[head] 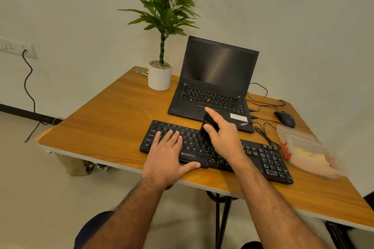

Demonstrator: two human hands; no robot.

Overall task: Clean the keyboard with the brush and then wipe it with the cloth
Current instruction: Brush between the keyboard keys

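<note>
On the wooden worktop (113, 119), the left hand (168, 155) lies flat on the keyboard (263, 157), grip apart; the right hand (224, 137) clamps the black brush (208, 127) over the middle keys.

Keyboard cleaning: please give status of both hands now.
Left hand flat on keyboard, steadying it. Right hand grips black brush over middle keys. Cloth not identifiable. Nothing blocking the keys.
</note>
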